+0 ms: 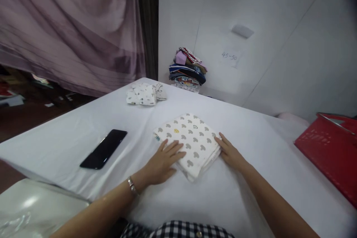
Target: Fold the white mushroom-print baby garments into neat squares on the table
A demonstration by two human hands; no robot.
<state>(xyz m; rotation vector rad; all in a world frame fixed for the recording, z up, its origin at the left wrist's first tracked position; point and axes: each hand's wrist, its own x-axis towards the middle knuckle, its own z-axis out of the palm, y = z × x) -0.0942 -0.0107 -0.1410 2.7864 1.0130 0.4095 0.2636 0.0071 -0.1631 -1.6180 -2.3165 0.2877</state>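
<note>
A folded white cloth [192, 139] with grey mushroom-like prints and a few coloured ones lies flat on the white-covered table [240, 126]. My left hand [164, 160] rests with fingers spread on its near left edge, a silver bracelet at the wrist. At the cloth's right corner, the fingers of my right hand [230, 152] are stretched out and touch the edge. Neither hand is closed around the fabric. A black phone [104, 149] lies to the left of my left hand.
Another folded cloth [143, 94] with small prints sits at the table's far corner. Behind the table rises a stack of folded fabrics [188, 68] against a white wall. A red bag or box [329, 152] stands at right, a white chair [36, 208] at lower left, a pinkish curtain [83, 26] beyond.
</note>
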